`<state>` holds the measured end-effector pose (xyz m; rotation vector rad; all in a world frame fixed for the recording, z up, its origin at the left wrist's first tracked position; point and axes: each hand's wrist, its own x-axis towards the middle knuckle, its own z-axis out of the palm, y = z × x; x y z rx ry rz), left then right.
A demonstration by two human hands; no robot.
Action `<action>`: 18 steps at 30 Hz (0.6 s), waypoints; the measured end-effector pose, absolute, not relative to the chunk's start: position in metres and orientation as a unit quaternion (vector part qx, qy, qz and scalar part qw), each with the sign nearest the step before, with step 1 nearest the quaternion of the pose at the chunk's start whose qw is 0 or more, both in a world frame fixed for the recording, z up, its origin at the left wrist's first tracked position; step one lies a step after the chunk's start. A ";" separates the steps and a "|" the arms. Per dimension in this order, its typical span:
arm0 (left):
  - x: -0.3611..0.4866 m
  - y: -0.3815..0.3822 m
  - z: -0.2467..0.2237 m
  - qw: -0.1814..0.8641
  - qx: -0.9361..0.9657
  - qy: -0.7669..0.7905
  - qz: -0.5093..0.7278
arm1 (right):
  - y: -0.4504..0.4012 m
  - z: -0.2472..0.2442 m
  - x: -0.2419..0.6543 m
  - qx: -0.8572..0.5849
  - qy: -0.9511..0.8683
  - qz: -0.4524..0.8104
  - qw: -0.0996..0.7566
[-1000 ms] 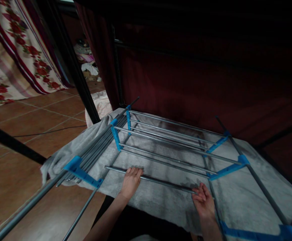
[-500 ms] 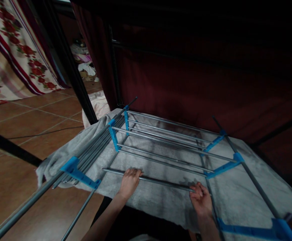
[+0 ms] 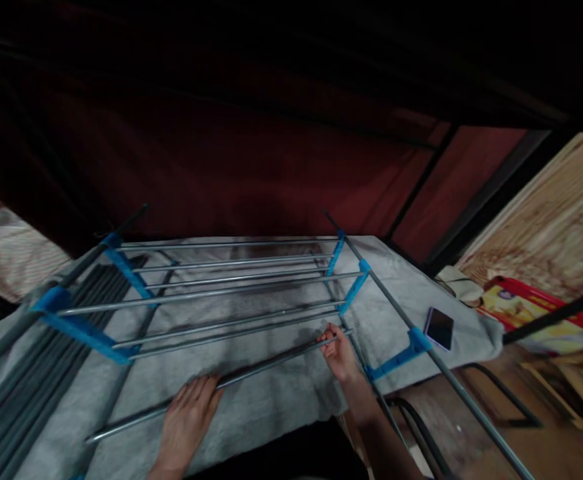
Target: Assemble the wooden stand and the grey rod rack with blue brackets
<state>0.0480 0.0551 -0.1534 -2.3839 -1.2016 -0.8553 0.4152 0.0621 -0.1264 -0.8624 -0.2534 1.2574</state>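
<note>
My left hand (image 3: pixel 190 417) is wrapped over a loose grey metal tube (image 3: pixel 266 363), its fingers closed on it left of the middle. Near the tube's right end, my right hand (image 3: pixel 339 353) pinches it between thumb and fingers. The tube lies across the near part of a rack frame (image 3: pixel 211 293) made of metal tubes and blue plastic brackets. Several crossbars join the left bracket (image 3: pixel 86 333) to the right bracket (image 3: pixel 356 287) beyond my hands. Another blue bracket (image 3: pixel 396 360) on the right side carries no crossbar.
More grey tubes (image 3: pixel 46 373) lie in a bundle at the left. All this rests on a grey blanket (image 3: pixel 391 267). A phone (image 3: pixel 440 329) lies on it at the right, with a red and yellow package (image 3: pixel 531 307) beyond. A dark red curtain (image 3: pixel 231 167) hangs behind.
My view has swung to the right, bringing the phone and package into sight. Both hands stay on the tube, whose left end now sits nearer to me than its right.
</note>
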 end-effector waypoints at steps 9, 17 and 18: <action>0.050 0.055 -0.133 0.202 -0.846 -0.400 -0.289 | 0.069 -0.095 0.418 -0.365 -0.180 0.539 0.738; 0.051 0.054 -0.133 0.211 -0.812 -0.448 -0.308 | 0.083 -0.083 0.425 -0.444 -0.229 0.487 0.716; 0.051 0.053 -0.133 0.211 -0.810 -0.453 -0.308 | 0.085 -0.081 0.427 -0.447 -0.228 0.478 0.721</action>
